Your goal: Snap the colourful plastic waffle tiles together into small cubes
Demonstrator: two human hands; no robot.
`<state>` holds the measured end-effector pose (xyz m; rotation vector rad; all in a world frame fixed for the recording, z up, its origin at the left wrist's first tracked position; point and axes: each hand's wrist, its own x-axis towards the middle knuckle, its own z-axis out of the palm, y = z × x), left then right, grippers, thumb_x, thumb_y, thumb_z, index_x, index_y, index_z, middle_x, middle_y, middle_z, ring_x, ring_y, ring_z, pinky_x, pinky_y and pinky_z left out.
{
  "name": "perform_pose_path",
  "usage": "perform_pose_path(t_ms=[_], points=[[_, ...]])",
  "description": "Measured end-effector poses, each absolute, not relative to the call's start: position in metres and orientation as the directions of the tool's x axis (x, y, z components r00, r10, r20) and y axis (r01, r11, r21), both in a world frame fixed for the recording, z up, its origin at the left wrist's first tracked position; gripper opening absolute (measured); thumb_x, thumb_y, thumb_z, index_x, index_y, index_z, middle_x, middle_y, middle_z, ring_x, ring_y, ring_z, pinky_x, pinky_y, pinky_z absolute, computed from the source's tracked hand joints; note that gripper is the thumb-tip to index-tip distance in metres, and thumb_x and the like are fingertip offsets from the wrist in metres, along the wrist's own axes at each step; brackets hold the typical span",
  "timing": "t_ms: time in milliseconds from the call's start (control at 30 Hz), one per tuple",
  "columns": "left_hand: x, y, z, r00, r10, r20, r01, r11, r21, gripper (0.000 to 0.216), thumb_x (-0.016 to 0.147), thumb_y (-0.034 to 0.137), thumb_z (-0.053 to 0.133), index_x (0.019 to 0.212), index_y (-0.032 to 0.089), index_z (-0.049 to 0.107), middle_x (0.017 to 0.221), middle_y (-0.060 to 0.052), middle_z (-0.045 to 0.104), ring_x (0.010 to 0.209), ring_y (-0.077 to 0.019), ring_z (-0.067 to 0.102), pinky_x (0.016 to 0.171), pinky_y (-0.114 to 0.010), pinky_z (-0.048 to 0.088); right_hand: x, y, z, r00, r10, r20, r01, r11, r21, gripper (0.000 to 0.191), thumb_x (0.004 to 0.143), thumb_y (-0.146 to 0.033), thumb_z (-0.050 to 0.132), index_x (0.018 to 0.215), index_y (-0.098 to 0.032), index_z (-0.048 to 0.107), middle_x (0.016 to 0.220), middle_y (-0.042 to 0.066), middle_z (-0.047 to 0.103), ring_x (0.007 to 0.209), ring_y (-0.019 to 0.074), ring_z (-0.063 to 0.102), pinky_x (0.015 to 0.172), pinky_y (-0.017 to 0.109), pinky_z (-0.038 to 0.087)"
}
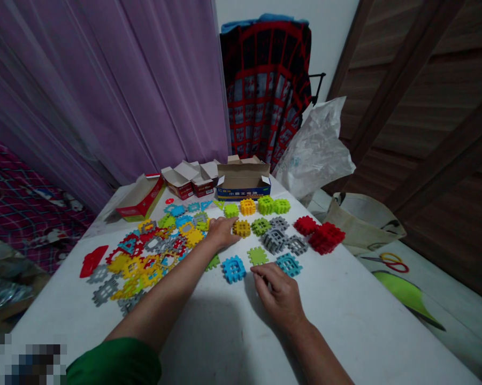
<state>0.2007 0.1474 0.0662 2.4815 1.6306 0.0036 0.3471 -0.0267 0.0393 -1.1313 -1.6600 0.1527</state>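
Observation:
My left hand (221,231) reaches across the white table (345,315) and closes its fingers on a yellow interlocking block cube (241,228). My right hand (278,291) rests on the table, fingers curled down, just below a flat green piece (258,255) and between a blue cube (233,268) and a teal piece (289,264). Nothing shows in it. Left of both hands lies a heap of loose flat pieces (144,256) in yellow, red, grey and blue.
Grey cubes (281,238) and red cubes (323,235) sit to the right; green and yellow cubes (265,205) stand further back. Open cartons (243,182) line the far edge, beside a plastic bag (316,149). Scissors (389,262) lie off the table's right.

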Motion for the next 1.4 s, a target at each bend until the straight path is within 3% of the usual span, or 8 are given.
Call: perform_pose_path(t_ms=[400,1400], points=[[0.2,0.149,0.064,0.431,0.897,-0.1,0.898,-0.416,0.146,0.071,0.077,0.039,0.063,0.144,0.022,0.046,0.134,-0.01,0.062,0.126,-0.0301,0.053,0.108,-0.043,0.034,0.347,-0.027,0.039,0.019,0.734,0.679,0.583,0.544,-0.604,0.019,0.089,-0.011,0.052,0.095,-0.02,0.068,0.082,0.003,0.07,0.075,0.0136,0.068,0.067,0.023,0.053],[0.191,0.143,0.071,0.409,0.908,-0.087,0.904,-0.39,0.174,0.075,0.074,0.041,0.066,0.144,0.023,0.046,0.141,-0.01,0.057,0.131,-0.0307,0.05,0.112,-0.046,0.033,0.347,-0.027,0.04,0.026,0.756,0.654,0.585,0.52,-0.623,0.02,0.09,-0.013,0.05,0.094,-0.021,0.068,0.082,0.004,0.071,0.075,0.0151,0.069,0.066,0.025,0.054]])
